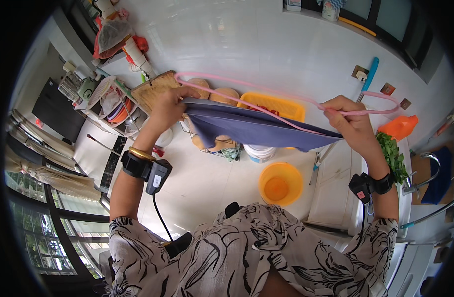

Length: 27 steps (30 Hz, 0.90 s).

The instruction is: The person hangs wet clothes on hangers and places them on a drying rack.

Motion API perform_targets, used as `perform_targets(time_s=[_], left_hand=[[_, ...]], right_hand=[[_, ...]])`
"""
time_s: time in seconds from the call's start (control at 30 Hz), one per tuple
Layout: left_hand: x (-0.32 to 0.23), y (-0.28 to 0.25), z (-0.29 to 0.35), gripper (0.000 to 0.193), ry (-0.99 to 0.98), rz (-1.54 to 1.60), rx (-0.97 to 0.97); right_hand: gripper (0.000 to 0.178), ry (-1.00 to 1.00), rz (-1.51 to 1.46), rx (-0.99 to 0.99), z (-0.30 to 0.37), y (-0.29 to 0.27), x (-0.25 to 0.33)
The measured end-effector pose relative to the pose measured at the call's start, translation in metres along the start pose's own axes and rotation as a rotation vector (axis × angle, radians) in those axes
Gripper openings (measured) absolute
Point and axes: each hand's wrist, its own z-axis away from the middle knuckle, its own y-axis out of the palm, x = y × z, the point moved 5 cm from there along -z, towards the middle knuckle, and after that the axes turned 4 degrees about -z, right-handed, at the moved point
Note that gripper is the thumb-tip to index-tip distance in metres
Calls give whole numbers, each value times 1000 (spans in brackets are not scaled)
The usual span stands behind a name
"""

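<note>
A bluish-purple piece of cloth (252, 126), perhaps a garment, is stretched out between my two hands in front of me. My left hand (170, 106) pinches its upper left corner. A pink clothes hanger (212, 74) lies tilted along the cloth, its long loop reaching left and its hook pointing right. Around the hanger's neck, near the hook, the fingers of my right hand (350, 121) are closed. The cloth's right end comes up close to that hand; whether the fingers also grip it, I cannot tell.
A yellow bucket (290, 184) stands on the floor below. Beyond the cloth are a yellow basket (291, 108), a wooden board (155, 96) and a white bucket (259, 154). Leafy greens (393, 156) and an orange bag (399, 127) lie by the sink at right; a rack (105, 106) stands left.
</note>
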Motion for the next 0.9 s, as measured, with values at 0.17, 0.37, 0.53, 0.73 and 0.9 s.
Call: perform_targets(time_s=[0.17, 0.37, 0.53, 0.73, 0.9], left_hand=[[-11, -3, 7, 31, 123, -158, -34], [-11, -18, 38, 28, -233, 121, 112], [-14, -14, 53, 20, -124, 215, 25], [-37, 5, 62, 20, 95, 39, -86], [-58, 0, 78, 26, -58, -58, 28]], right_hand=[[14, 51, 312, 154, -9, 13, -2], [14, 91, 470, 329, -12, 26, 5], [15, 117, 264, 260, -30, 31, 7], [14, 64, 226, 379, -56, 48, 19], [17, 179, 96, 311, -79, 54, 8]])
